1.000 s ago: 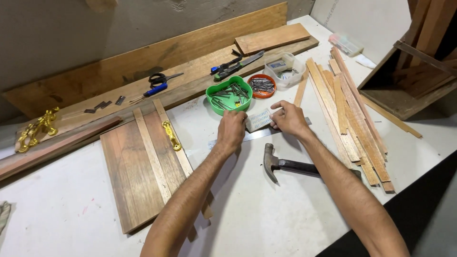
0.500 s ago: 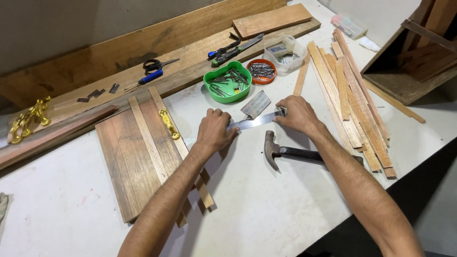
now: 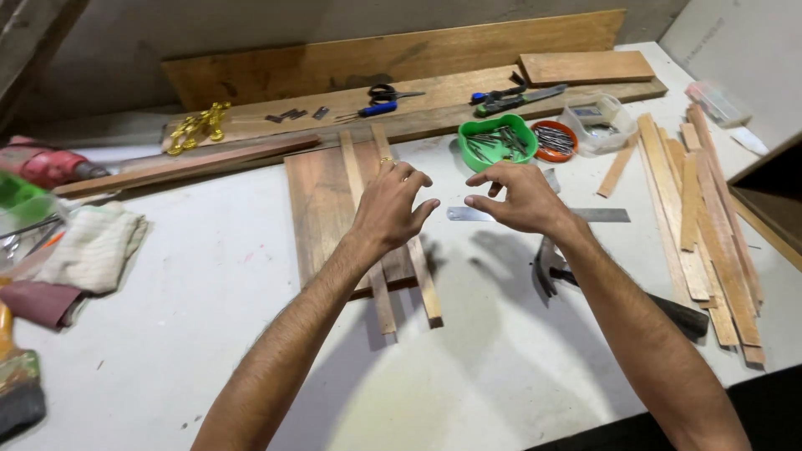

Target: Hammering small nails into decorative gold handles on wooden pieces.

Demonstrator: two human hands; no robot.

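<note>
The steel ruler (image 3: 535, 215) lies flat near the table's (image 3: 209, 334) middle, its long axis running left to right. The right hand (image 3: 520, 199) hovers directly above it, nearer than the left hand (image 3: 391, 205); both grips are spread open and empty.

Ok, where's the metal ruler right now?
In the head view the metal ruler lies flat on the white table, right of centre, partly hidden under the right hand, below the green bowl and above the hammer.
</note>
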